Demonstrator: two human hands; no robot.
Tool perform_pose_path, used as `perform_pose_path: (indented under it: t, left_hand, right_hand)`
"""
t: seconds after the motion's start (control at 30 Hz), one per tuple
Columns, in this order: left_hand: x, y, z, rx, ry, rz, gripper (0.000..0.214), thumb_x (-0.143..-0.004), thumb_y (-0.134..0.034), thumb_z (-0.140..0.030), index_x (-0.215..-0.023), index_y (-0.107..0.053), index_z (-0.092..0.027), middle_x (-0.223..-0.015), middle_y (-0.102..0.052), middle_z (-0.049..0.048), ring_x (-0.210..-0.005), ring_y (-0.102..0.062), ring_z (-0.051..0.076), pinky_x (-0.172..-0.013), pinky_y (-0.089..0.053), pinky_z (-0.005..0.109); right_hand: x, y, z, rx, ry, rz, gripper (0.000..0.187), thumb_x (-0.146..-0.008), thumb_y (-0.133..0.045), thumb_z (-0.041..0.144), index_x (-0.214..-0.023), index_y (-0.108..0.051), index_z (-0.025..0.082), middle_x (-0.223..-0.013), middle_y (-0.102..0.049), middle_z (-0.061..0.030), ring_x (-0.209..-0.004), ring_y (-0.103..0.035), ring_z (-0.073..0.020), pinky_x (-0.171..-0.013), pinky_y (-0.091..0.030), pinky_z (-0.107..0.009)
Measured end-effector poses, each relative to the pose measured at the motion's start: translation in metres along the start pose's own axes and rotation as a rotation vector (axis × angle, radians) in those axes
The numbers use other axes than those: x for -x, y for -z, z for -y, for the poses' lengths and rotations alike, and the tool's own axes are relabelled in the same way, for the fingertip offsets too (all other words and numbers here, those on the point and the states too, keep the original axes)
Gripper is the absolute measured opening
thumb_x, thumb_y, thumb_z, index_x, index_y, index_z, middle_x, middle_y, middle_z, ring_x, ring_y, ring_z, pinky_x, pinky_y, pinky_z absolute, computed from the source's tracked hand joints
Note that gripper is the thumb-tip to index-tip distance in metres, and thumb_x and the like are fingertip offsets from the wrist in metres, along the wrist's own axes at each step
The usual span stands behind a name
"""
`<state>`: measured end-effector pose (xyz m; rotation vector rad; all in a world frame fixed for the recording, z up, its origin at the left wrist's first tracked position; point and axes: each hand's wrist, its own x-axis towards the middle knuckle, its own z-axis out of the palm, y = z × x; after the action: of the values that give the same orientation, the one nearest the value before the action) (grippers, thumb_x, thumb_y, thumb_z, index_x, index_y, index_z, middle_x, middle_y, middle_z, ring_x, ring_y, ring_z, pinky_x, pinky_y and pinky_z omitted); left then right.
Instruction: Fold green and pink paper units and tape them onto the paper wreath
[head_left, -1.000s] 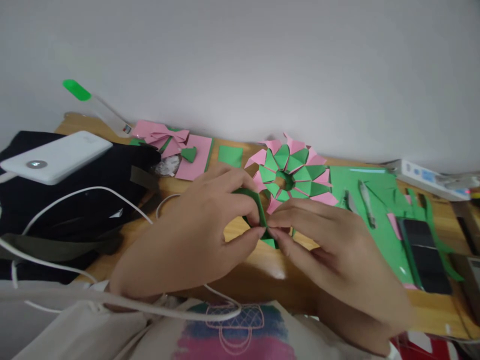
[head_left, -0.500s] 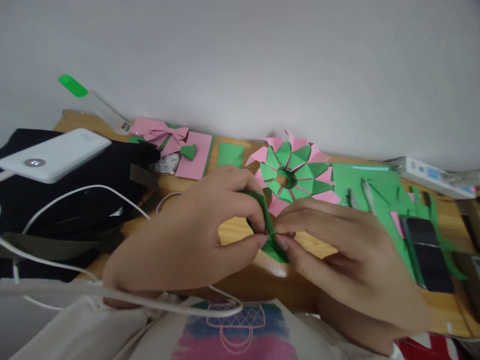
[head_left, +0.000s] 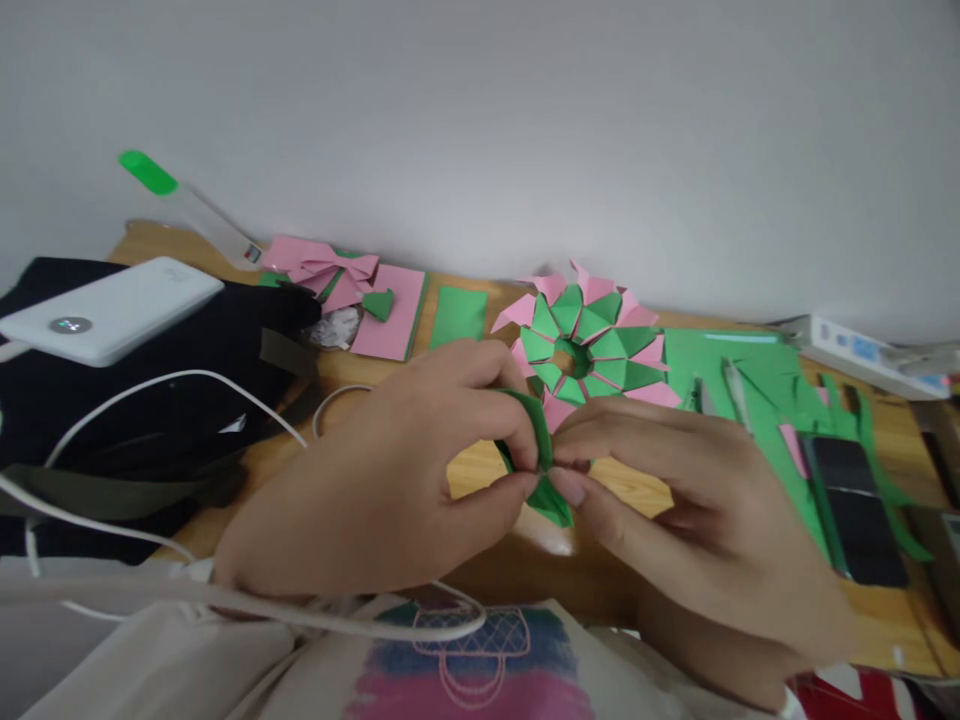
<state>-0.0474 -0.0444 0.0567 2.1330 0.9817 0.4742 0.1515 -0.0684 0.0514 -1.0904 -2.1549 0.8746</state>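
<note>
Between both hands, over the near part of the table, is a small piece of folded green paper (head_left: 553,503). My left hand (head_left: 390,470) pinches it near its middle with thumb and index finger. From the other side my right hand (head_left: 690,500) grips the same fold with thumb and fingertips, close against the left fingertips. The fingers cover much of the paper. Just beyond the hands lies a ring of folded green and pink paper pieces (head_left: 585,312), with a round hole at its centre.
Left are a dark bag (head_left: 225,350), a white power bank (head_left: 120,305) and a white cable (head_left: 187,375). Pink paper (head_left: 394,325) and a green sheet (head_left: 459,312) lie behind. Rightward are green paper (head_left: 690,350), a phone (head_left: 859,510) and a power strip (head_left: 862,350).
The left hand has shifted slightly right and down, and the folded green paper has tilted a little between the fingers. Both hands still hold it; the ring has not moved.
</note>
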Motion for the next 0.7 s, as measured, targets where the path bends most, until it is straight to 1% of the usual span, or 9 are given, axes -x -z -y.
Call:
perform_pose_path:
  t: [0.17,0.33,0.4,0.53,0.6,0.7]
  left_hand:
    - [0.0009,0.0,0.0002,0.002,-0.01,-0.037,0.01,-0.084,-0.059,-0.019,-0.078,-0.066,-0.022,-0.094,-0.057,-0.0014,-0.096,-0.057,0.012,-0.088,-0.044,0.024]
    - [0.001,-0.0018,0.0021,-0.045,-0.043,-0.109,0.009,-0.084,-0.058,-0.019,-0.079,-0.065,-0.022,-0.099,-0.057,-0.0003,-0.099,-0.056,0.013,-0.085,-0.046,0.022]
    - [0.0006,-0.0027,0.0028,-0.069,-0.053,-0.152,0.01,-0.084,-0.057,-0.019,-0.078,-0.065,-0.022,-0.1,-0.058,0.0006,-0.099,-0.056,0.014,-0.086,-0.046,0.024]
    - [-0.0008,-0.004,0.0038,-0.1,-0.05,-0.195,0.018,-0.086,-0.054,-0.021,-0.073,-0.066,-0.023,-0.098,-0.06,0.0013,-0.099,-0.057,0.018,-0.089,-0.046,0.03]
    - [-0.0013,-0.0047,0.0039,-0.109,-0.048,-0.211,0.021,-0.086,-0.055,-0.021,-0.068,-0.066,-0.022,-0.095,-0.061,0.0019,-0.098,-0.057,0.018,-0.087,-0.047,0.031]
    - [-0.0016,-0.0062,0.0039,-0.119,-0.029,-0.229,0.024,-0.085,-0.057,-0.022,-0.063,-0.066,-0.019,-0.098,-0.062,0.0043,-0.1,-0.058,0.019,-0.087,-0.046,0.033]
  right_hand:
    - [-0.0007,0.0003,-0.0012,-0.003,-0.036,0.001,0.016,-0.087,-0.051,0.01,-0.079,-0.063,0.016,-0.068,-0.064,-0.0001,-0.062,-0.056,-0.0097,-0.055,-0.043,-0.023]
    - [-0.0001,0.0002,-0.001,0.006,-0.053,-0.017,0.015,-0.086,-0.052,0.007,-0.078,-0.061,0.018,-0.071,-0.066,0.0017,-0.065,-0.058,-0.0094,-0.058,-0.044,-0.022]
    - [0.0001,-0.0001,-0.0005,0.012,-0.064,-0.023,0.016,-0.086,-0.052,0.007,-0.079,-0.06,0.018,-0.072,-0.066,0.0018,-0.066,-0.059,-0.0097,-0.059,-0.045,-0.022]
    - [0.0003,-0.0012,0.0004,0.023,-0.068,-0.03,0.018,-0.087,-0.051,0.006,-0.08,-0.06,0.019,-0.072,-0.066,0.002,-0.067,-0.059,-0.0103,-0.06,-0.045,-0.022]
    - [0.0007,-0.0022,0.0008,0.026,-0.067,-0.038,0.018,-0.088,-0.051,0.006,-0.081,-0.061,0.019,-0.072,-0.065,0.0019,-0.066,-0.059,-0.0101,-0.06,-0.045,-0.022]
    - [0.0018,-0.0041,0.0015,0.039,-0.086,-0.061,0.016,-0.089,-0.052,0.009,-0.08,-0.062,0.018,-0.072,-0.064,0.0014,-0.066,-0.059,-0.01,-0.06,-0.044,-0.022]
